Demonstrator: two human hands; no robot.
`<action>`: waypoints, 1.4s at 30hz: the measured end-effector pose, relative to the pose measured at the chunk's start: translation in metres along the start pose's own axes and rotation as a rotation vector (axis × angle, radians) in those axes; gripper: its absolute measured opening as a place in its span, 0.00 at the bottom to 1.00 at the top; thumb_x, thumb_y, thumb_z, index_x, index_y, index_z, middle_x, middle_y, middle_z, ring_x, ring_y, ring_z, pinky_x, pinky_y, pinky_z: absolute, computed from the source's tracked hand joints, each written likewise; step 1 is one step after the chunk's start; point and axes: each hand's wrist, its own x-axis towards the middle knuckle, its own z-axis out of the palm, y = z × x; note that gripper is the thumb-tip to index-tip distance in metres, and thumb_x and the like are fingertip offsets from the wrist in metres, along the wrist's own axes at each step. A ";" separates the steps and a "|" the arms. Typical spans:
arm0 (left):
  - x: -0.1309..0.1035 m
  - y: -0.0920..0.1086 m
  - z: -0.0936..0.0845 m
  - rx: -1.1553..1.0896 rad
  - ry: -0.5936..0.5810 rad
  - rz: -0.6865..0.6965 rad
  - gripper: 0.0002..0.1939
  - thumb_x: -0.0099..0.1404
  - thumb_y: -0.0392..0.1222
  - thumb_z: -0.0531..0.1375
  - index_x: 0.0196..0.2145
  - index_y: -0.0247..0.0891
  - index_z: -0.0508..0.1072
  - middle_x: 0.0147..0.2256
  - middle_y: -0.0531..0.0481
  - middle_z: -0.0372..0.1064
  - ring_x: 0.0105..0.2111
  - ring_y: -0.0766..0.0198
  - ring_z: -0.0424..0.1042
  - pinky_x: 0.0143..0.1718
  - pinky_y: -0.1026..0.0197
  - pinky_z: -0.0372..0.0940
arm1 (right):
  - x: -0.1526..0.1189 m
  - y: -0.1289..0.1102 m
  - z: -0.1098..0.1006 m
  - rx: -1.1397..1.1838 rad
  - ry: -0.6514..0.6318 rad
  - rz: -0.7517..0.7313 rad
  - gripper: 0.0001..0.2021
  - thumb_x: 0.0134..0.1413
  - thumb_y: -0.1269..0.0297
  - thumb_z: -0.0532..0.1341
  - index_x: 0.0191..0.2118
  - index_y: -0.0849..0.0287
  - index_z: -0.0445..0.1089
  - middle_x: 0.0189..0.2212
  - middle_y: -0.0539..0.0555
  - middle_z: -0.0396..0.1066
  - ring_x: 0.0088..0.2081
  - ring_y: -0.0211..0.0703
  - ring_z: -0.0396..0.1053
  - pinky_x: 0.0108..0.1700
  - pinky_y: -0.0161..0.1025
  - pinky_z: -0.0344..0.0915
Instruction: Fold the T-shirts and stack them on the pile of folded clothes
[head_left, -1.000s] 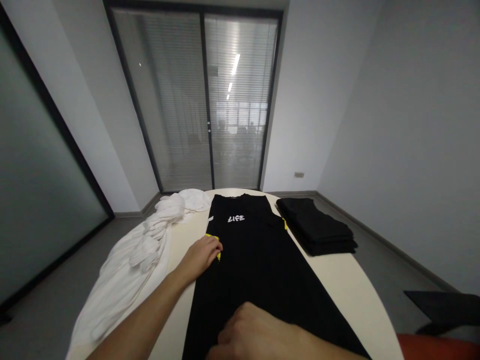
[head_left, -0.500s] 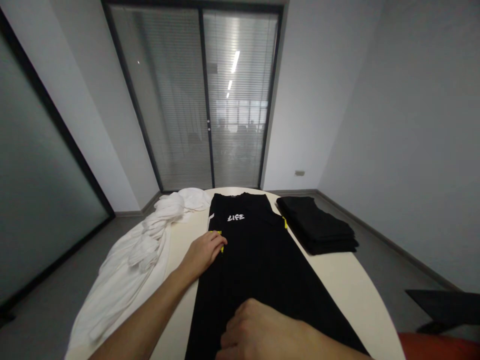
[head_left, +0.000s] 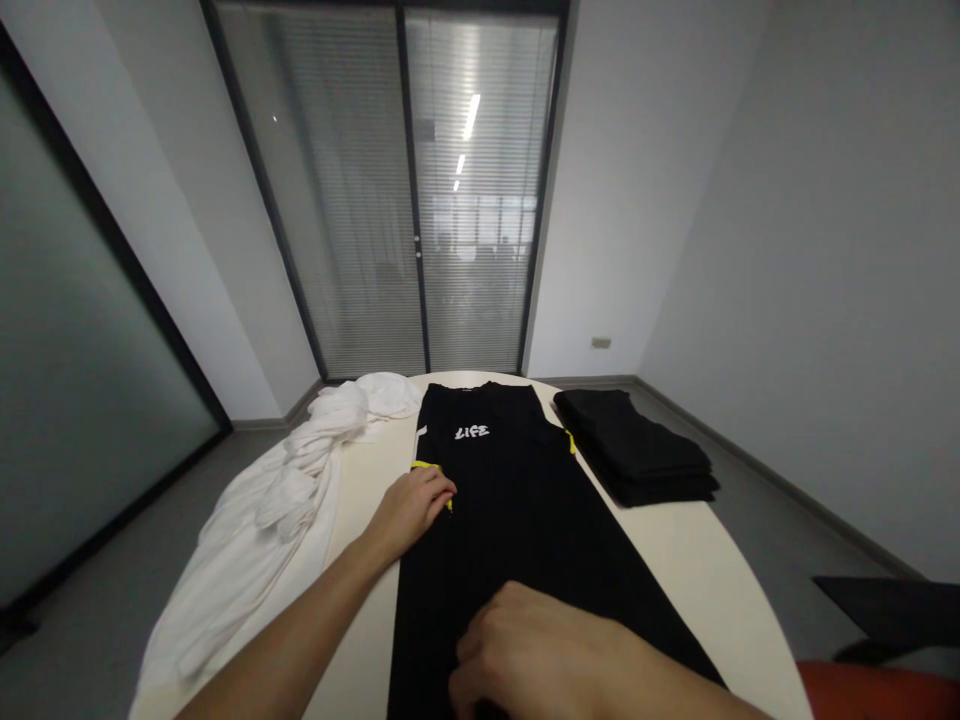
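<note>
A black T-shirt [head_left: 525,510] lies lengthwise on the table, its neckline at the far end. White lettering [head_left: 472,433] and yellow trim show on it. My left hand [head_left: 414,505] is closed on the shirt's left side by the yellow-edged sleeve, thumb and fingers pinched together. Nearer to me, my right hand [head_left: 525,645] is curled over the lower left part of the shirt, fingers bent down into the cloth. Its fingertips are mostly hidden behind the back of the hand.
Crumpled white cloth [head_left: 255,550] covers the left side of the round cream table [head_left: 720,580]. A stack of folded black garments [head_left: 634,445] rests by the right edge. Beyond the table stand a glass door with blinds [head_left: 480,300] and, at lower right, a red seat [head_left: 877,690].
My right hand has shifted slightly right, and the shirt's near left edge has moved right with it. My left hand stays at the sleeve, nearly still.
</note>
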 end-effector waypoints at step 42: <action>-0.022 -0.002 0.019 0.069 -0.152 -0.162 0.28 0.72 0.51 0.51 0.66 0.38 0.59 0.69 0.38 0.49 0.70 0.44 0.41 0.66 0.36 0.46 | 0.103 0.191 -0.046 0.142 0.407 1.217 0.24 0.61 0.47 0.56 0.43 0.63 0.77 0.44 0.65 0.77 0.48 0.54 0.74 0.45 0.41 0.67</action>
